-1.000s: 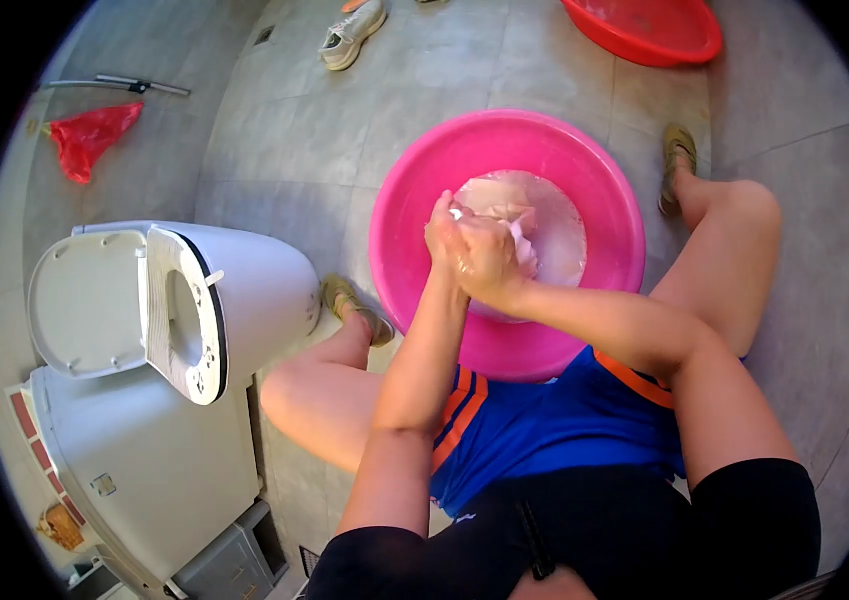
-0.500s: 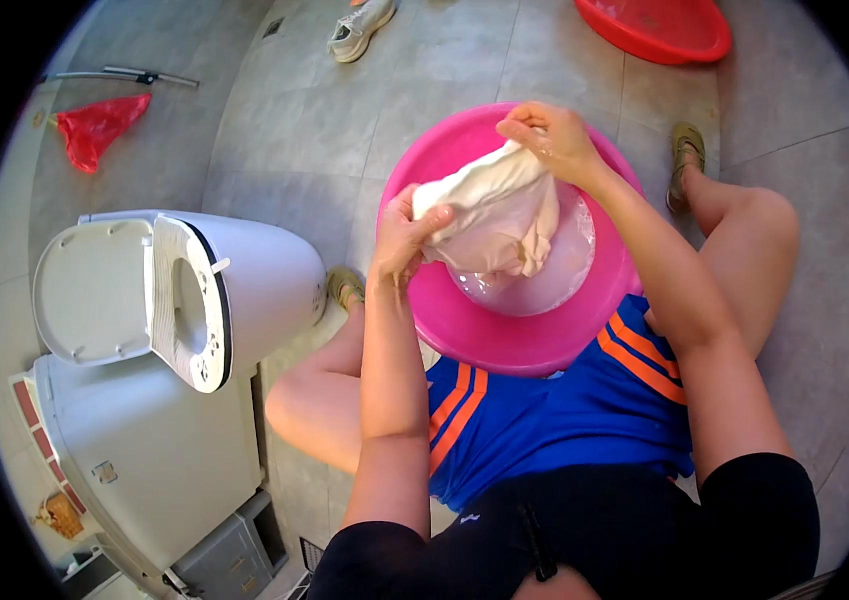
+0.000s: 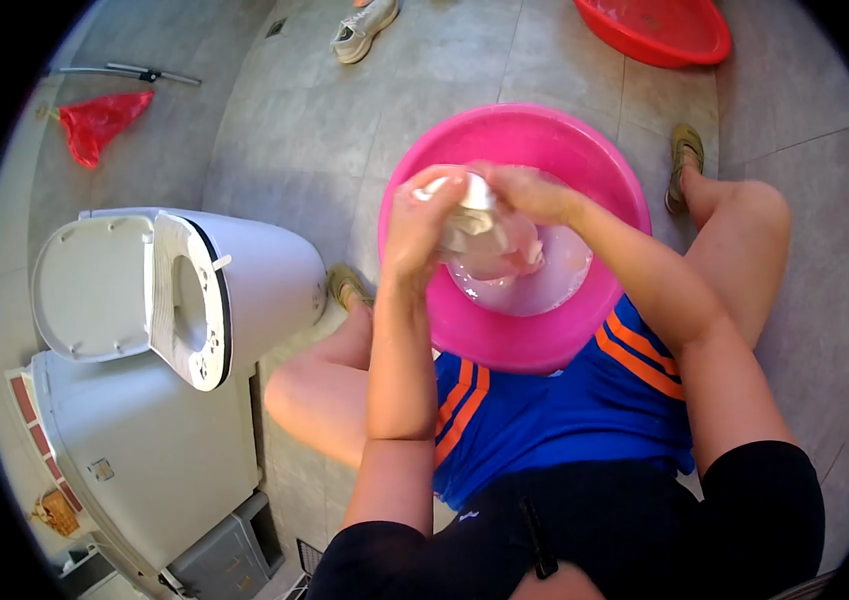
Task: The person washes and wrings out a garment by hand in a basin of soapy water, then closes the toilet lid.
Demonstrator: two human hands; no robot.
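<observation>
A pink basin point(image 3: 504, 350) stands on the floor between the person's legs, with cloudy, sudsy water point(image 3: 554, 285) in it. Over the basin a wet white cloth point(image 3: 484, 240) hangs bunched, its lower part reaching down to the water. My left hand point(image 3: 424, 220) is closed on the cloth's upper left part. Close beside it, my right hand point(image 3: 529, 193) is closed on the cloth's upper right; its fingers are blurred by motion.
A white toilet point(image 3: 264, 275) with its lid raised stands at the left, beside a white cabinet point(image 3: 149, 450). A red basin point(image 3: 659, 35) is at the upper right, a shoe point(image 3: 364, 30) at the top. A red bag point(image 3: 102, 125) hangs at the upper left.
The hands first were clasped low over the basin, then held the cloth spread between them. Now my right hand has come left and down beside my left hand, and the cloth is bunched.
</observation>
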